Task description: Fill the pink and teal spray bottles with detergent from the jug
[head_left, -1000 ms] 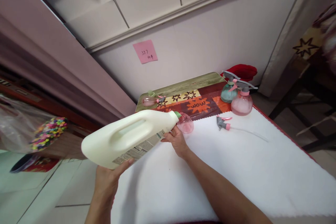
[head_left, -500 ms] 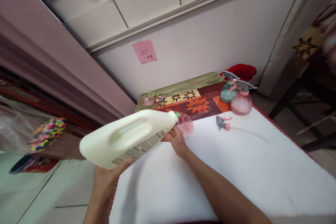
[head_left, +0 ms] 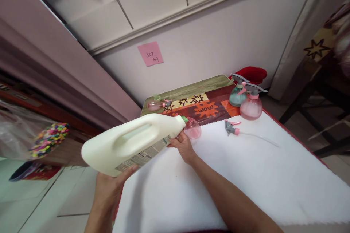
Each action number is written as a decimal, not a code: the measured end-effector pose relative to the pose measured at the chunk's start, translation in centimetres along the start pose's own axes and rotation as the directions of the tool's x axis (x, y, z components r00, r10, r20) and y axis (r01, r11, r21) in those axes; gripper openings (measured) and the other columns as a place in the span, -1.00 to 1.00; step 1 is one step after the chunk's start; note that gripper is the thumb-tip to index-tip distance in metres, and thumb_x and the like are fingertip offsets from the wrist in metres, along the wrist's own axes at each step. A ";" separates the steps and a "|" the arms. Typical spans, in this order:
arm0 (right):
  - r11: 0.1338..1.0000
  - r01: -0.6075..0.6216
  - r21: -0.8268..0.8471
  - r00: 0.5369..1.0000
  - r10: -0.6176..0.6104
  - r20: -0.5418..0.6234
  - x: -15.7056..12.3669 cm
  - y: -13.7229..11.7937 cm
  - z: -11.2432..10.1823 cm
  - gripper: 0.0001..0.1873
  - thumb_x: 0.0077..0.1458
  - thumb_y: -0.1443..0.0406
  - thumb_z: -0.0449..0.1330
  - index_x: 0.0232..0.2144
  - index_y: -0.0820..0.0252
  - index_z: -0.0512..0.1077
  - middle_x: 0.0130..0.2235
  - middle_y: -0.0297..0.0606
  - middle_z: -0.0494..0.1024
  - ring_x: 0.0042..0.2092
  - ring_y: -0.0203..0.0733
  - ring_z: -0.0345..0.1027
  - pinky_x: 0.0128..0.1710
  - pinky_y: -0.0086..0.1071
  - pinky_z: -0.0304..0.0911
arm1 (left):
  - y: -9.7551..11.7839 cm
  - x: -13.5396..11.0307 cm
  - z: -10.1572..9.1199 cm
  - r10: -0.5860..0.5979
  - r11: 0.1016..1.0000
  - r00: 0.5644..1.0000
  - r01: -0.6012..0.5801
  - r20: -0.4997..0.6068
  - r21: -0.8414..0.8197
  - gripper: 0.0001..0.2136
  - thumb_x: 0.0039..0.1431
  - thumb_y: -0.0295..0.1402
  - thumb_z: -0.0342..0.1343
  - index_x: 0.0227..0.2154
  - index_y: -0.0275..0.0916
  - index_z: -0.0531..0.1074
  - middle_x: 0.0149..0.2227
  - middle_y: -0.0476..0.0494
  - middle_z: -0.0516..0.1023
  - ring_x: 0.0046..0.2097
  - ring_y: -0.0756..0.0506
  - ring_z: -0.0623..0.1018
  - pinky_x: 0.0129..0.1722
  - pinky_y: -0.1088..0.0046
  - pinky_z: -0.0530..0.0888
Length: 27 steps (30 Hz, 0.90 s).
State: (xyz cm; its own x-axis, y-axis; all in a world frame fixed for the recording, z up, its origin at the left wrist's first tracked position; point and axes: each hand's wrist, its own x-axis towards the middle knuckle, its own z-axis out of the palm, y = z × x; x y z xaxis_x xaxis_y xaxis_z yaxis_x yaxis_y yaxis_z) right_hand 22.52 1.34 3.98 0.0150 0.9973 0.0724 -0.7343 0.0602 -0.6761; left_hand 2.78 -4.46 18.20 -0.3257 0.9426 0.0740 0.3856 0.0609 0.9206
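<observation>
My left hand grips the bottom of a large cream jug that lies tilted almost level, its green-rimmed mouth against the open top of a small pink round bottle. My right hand is closed near the jug's neck and the pink bottle, steadying them; which of the two its fingers hold I cannot tell. A loose pink-and-grey spray head with a long tube lies on the white towel to the right.
Two spray bottles, one teal and one pink, stand at the table's far right before a red cloth. Another pink bottle lies at the far left on the patterned tabletop. A pink note sticks on the wall.
The jug's base and my left hand have drifted slightly left and down. The right hand and the pink bottle have stayed put.
</observation>
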 end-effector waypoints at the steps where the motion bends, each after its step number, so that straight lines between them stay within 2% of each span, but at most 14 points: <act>1: 1.000 0.000 0.000 1.000 0.000 0.000 0.0 0.0 0.0 -0.39 -0.09 0.18 0.45 0.02 0.04 0.40 -0.06 -0.28 0.56 -0.10 -0.14 0.49 -0.27 -0.29 0.54 | 0.0 0.0 -0.1 0.005 1.000 1.000 -0.005 0.000 0.000 -0.23 -0.44 -0.36 0.51 0.02 -0.30 0.55 -0.03 -0.27 0.67 0.02 -0.45 0.62 -0.09 0.14 0.65; 6: 1.000 -0.001 0.006 1.000 0.001 0.000 0.1 0.1 0.0 -0.40 -0.10 0.19 0.46 0.01 0.05 0.40 -0.06 -0.29 0.57 -0.12 -0.16 0.49 -0.26 -0.30 0.53 | 0.1 -0.1 -0.1 0.009 1.000 1.000 -0.010 0.007 0.009 -0.23 -0.43 -0.36 0.51 0.04 -0.29 0.55 -0.02 -0.27 0.67 0.05 -0.46 0.60 -0.07 0.11 0.64; 19: 1.000 0.011 -0.010 1.000 -0.011 -0.005 0.1 0.1 0.0 -0.41 -0.11 0.16 0.45 -0.01 0.04 0.41 -0.06 -0.27 0.56 -0.12 -0.12 0.48 -0.24 -0.24 0.52 | 0.5 -0.2 0.0 -0.022 0.999 1.000 0.022 0.006 -0.035 -0.26 -0.41 -0.38 0.51 0.01 -0.27 0.55 -0.01 -0.26 0.66 0.05 -0.42 0.61 -0.07 0.17 0.64; 27: 1.000 0.016 -0.006 1.000 -0.016 0.001 0.1 0.2 -0.1 -0.41 -0.09 0.17 0.45 0.01 0.03 0.40 -0.05 -0.28 0.56 -0.12 -0.14 0.49 -0.24 -0.27 0.54 | 0.5 -0.1 -0.2 -0.004 1.000 1.000 0.004 0.013 0.022 -0.26 -0.38 -0.34 0.52 0.02 -0.31 0.53 -0.01 -0.28 0.66 0.05 -0.41 0.61 -0.06 0.17 0.64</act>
State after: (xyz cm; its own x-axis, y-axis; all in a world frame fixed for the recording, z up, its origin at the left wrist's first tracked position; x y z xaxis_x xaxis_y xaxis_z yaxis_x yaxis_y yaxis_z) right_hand 22.39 1.44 3.78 0.0265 0.9961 0.0840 -0.7297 0.0767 -0.6794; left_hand 2.84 -4.54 18.77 -0.3160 0.9465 0.0649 0.4035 0.0722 0.9121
